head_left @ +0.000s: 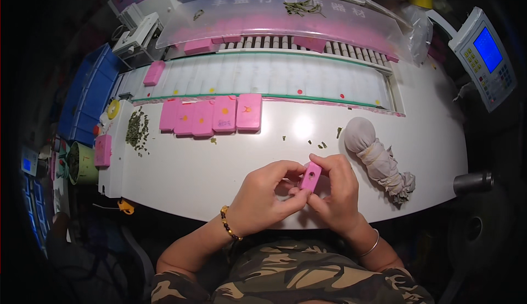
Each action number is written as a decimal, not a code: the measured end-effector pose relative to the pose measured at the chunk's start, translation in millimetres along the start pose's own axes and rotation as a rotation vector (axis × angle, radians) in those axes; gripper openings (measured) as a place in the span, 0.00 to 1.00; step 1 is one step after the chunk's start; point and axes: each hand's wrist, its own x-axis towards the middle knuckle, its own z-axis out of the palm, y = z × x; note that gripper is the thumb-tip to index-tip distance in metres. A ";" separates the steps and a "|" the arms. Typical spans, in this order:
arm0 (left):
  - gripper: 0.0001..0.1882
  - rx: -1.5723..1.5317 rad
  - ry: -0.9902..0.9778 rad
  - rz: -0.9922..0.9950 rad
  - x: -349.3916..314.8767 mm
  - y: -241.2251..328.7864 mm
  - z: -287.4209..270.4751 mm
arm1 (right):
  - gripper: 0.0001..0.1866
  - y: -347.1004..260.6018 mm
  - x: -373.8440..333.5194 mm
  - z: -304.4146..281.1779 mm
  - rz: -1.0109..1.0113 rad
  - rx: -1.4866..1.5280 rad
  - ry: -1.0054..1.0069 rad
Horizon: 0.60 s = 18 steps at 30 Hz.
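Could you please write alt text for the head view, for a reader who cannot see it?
Both hands, left hand and right hand, hold a small pink block over a white table. A row of pink blocks, a green herb pile and a tied cloth bundle lie beyond.

5 pink blocks (211, 116) in a row on surface; 1 in hands (small, holed) (310, 176); 1 cloth bundle (376, 155); 1 green pile (137, 131)

So the white tabletop (192, 177) has a row of five pink blocks (211, 116) lined up along its far edge, a pile of green dried bits (137, 131) over on the left, and a tied-off white cloth bundle (376, 155) on the right. A few green crumbs (321, 144) sit scattered mid-table.
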 end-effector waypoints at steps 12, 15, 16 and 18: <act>0.20 -0.122 0.117 0.064 2.3 -12.2 5.0 | 0.30 5.0 4.2 -7.6 0.058 0.213 -0.028; 0.20 -0.024 0.063 0.095 2.3 -8.8 7.3 | 0.30 4.0 3.5 -7.1 0.086 0.243 -0.011; 0.20 -0.020 0.055 0.074 3.1 -9.8 8.1 | 0.30 4.3 3.1 -7.3 0.075 0.226 -0.022; 0.19 -0.015 0.050 0.052 4.5 -11.4 8.4 | 0.30 4.2 3.1 -7.7 0.063 0.210 -0.035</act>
